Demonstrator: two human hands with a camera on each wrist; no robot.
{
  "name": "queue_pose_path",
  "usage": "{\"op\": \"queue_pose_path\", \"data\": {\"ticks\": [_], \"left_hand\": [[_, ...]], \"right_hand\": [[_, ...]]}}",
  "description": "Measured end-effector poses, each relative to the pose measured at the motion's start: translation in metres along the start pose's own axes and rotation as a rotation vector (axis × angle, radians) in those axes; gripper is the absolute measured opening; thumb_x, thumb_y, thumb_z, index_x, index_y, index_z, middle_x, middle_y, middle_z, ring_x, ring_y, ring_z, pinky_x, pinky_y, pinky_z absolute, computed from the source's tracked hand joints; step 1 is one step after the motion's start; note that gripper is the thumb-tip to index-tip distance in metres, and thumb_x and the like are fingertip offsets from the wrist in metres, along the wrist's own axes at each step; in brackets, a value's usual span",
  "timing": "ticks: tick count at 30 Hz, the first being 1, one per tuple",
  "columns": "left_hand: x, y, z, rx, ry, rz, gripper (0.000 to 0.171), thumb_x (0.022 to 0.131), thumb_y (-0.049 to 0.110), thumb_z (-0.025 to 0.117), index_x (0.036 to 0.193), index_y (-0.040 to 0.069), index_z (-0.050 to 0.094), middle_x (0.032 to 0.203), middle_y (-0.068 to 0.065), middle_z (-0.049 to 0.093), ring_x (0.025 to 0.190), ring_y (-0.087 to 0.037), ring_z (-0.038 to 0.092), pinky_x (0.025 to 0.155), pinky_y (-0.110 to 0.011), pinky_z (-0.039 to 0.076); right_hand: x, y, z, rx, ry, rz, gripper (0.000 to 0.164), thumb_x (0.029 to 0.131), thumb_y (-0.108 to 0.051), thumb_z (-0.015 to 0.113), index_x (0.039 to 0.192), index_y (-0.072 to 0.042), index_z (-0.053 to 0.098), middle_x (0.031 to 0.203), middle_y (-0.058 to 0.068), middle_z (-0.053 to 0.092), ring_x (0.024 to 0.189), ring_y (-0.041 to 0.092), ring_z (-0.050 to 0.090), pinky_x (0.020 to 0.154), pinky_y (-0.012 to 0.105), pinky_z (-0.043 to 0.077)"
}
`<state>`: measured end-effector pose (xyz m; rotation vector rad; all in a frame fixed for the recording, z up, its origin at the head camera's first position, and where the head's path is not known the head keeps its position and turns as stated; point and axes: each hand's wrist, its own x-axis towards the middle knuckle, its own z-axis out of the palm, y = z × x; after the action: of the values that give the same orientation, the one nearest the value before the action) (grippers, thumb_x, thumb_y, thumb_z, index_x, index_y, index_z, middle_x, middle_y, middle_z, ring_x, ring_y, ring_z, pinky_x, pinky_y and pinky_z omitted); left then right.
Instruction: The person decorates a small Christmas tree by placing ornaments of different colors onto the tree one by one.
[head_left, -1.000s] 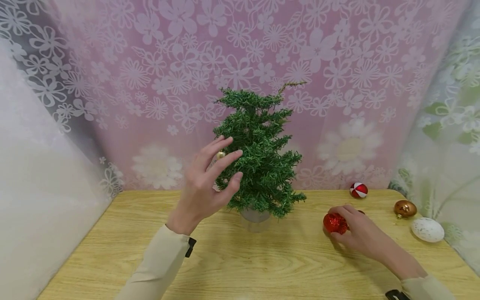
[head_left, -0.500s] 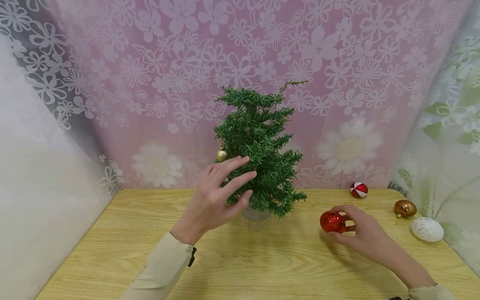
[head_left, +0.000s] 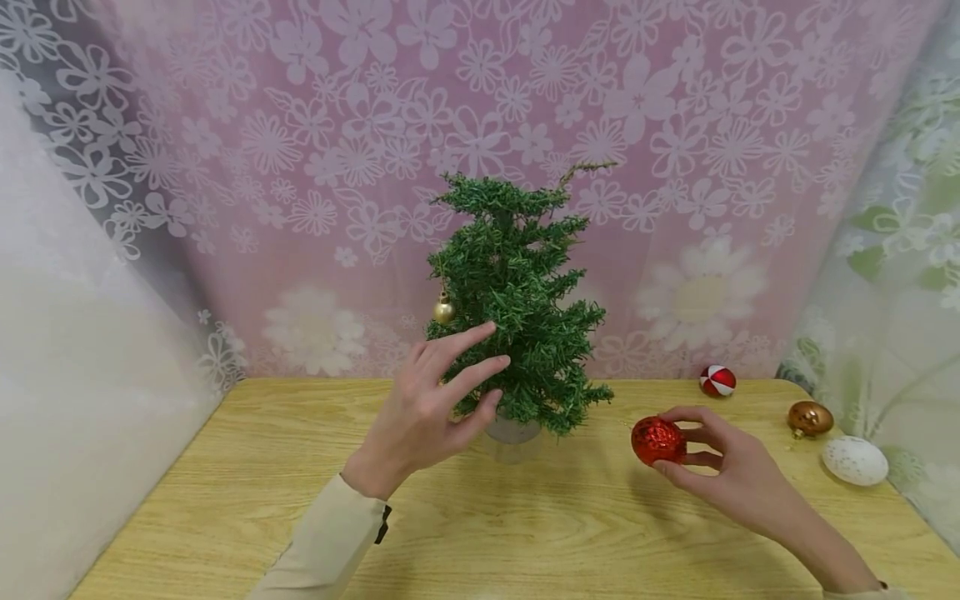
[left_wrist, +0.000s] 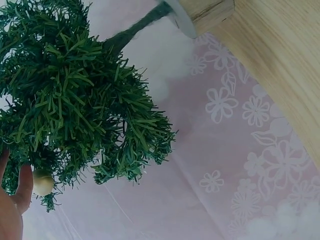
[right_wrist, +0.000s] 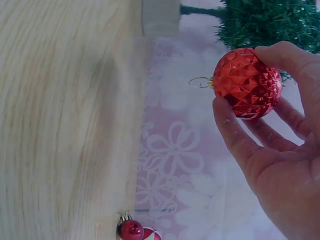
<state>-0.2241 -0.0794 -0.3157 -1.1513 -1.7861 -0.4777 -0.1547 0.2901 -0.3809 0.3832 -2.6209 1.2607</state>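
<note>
My right hand [head_left: 738, 471] pinches a large red faceted bauble [head_left: 657, 441] between thumb and fingers, above the table to the right of the tree. In the right wrist view its gold cap and wire loop point away from the palm. My left hand [head_left: 423, 408] is in front of the lower left of a small green artificial Christmas tree [head_left: 517, 275], fingers spread and holding nothing. Its fingertips overlap the branches in the head view. Just above that hand a small gold bauble [head_left: 444, 311] hangs from a left branch.
At the table's [head_left: 247, 467] right lie a red-and-white bauble [head_left: 717, 381], a brown bauble [head_left: 811, 418] and a white speckled egg-shaped ornament [head_left: 855, 460]. A small dark red bauble [right_wrist: 131, 229] shows in the right wrist view. Behind the tree hangs a pink floral curtain [head_left: 360, 192].
My right hand has picked up the large red bauble and brought it slightly left, turning its loop outward. My left hand has moved down and right from the gold bauble, which now hangs in plain view.
</note>
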Motion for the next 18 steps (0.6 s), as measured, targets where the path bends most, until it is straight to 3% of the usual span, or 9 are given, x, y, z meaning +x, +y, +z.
{"op": "queue_pose_path", "data": {"ticks": [5,7,18], "left_hand": [[-0.002,0.001,0.001,-0.002,-0.006,-0.004,0.031,0.103,0.029,0.056,0.126,0.013,0.071,0.148,-0.013,0.055,0.112,-0.025,0.063,0.086,-0.043,0.049],[-0.002,0.001,0.001,-0.006,-0.008,-0.006,0.031,0.103,0.028,0.056,0.126,0.013,0.071,0.148,-0.013,0.055,0.113,-0.026,0.063,0.087,-0.043,0.049],[-0.002,0.001,0.001,-0.019,-0.007,-0.012,0.03,0.102,0.026,0.058,0.126,0.013,0.071,0.148,-0.013,0.055,0.116,-0.026,0.063,0.089,-0.043,0.05]], "right_hand": [[-0.005,-0.007,-0.001,0.042,0.011,-0.02,0.053,0.088,-0.01,0.081,0.135,-0.012,0.057,0.127,-0.015,0.06,0.105,-0.011,0.063,0.077,0.021,0.061],[-0.006,-0.01,-0.002,0.069,0.012,-0.04,0.053,0.088,-0.008,0.08,0.136,-0.01,0.057,0.126,-0.021,0.058,0.106,-0.009,0.064,0.078,0.021,0.061],[-0.008,-0.019,-0.007,0.323,-0.015,-0.207,0.056,0.085,0.019,0.068,0.137,0.006,0.052,0.13,-0.007,0.065,0.109,0.005,0.069,0.081,0.022,0.06]]}}
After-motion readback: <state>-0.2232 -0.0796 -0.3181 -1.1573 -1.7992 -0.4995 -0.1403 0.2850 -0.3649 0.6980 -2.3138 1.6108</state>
